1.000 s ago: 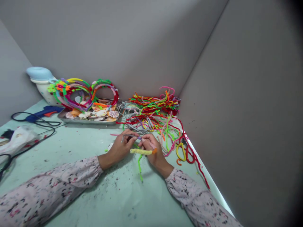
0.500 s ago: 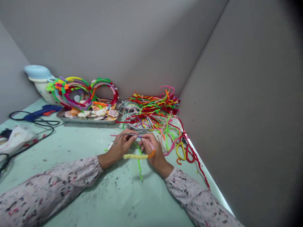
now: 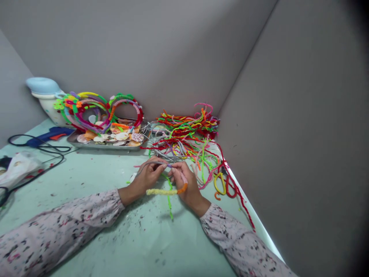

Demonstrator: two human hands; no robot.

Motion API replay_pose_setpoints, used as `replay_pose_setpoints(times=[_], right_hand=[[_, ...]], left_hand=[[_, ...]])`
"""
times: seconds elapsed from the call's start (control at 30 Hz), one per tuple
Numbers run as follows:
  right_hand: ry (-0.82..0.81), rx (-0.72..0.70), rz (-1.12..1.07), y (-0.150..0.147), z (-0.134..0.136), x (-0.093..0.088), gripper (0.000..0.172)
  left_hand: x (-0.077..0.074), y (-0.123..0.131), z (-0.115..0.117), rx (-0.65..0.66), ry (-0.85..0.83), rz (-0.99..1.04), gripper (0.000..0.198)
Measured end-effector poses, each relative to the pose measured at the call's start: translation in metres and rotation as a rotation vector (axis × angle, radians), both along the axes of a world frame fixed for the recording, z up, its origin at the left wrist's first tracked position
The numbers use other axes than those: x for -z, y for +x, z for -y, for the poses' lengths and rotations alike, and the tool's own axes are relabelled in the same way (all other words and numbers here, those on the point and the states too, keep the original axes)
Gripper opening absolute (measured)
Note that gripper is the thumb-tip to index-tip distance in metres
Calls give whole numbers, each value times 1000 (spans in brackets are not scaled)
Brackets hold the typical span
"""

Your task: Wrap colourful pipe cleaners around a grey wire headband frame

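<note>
A thin headband (image 3: 163,192) curves between my hands, its wrapped end pointing left below them. Fuzzy pipe cleaner covers it in yellow, orange, pink and purple, while the stretch across my left hand is bare grey. My left hand (image 3: 149,175) pinches that grey part close to the purple wrap. At the purple and pink section, my right hand (image 3: 187,186) is closed round the band, thumb and fingertips together. The two sets of fingertips nearly touch. A green pipe cleaner (image 3: 170,204) lies on the table beneath them.
Behind stands a metal tray (image 3: 106,146) with shells and colourful finished headbands (image 3: 86,111). Pipe cleaners (image 3: 190,127) and grey bands pile at the back right, near scissors (image 3: 220,184). A blue glue gun (image 3: 47,136), black cord (image 3: 62,156) and white container (image 3: 52,105) are left.
The wrapped yellow end has swung slightly left as the band turns in my fingers. My hands stay almost in place; the view has shifted a little.
</note>
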State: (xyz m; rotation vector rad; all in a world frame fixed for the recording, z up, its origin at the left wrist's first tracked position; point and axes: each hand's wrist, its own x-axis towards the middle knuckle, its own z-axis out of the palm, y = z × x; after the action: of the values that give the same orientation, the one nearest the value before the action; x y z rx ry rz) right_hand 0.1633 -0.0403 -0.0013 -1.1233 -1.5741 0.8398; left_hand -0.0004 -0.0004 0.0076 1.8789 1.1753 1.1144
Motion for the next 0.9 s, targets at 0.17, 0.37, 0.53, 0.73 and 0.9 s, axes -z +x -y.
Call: replay_pose_setpoints(times=[0.17,0.37,0.53,0.73,0.9], right_hand=[[4,12,12,0,0,-1,15],[24,2,49,0,1,-1,15],[21,18,39,1,-1,1,16],[31,23,37,0,0,2,16],[29,29,49,0,1,2,16]], left_hand=[[4,-1,-2,-8,27,-14,27],[0,-2,0,-20,33,-48,27],[-3,0,1,-6,-24,-23,27],[-4,0,1,-15,-8,-44,29],[-6,0,2,-14,-34,-39,29]])
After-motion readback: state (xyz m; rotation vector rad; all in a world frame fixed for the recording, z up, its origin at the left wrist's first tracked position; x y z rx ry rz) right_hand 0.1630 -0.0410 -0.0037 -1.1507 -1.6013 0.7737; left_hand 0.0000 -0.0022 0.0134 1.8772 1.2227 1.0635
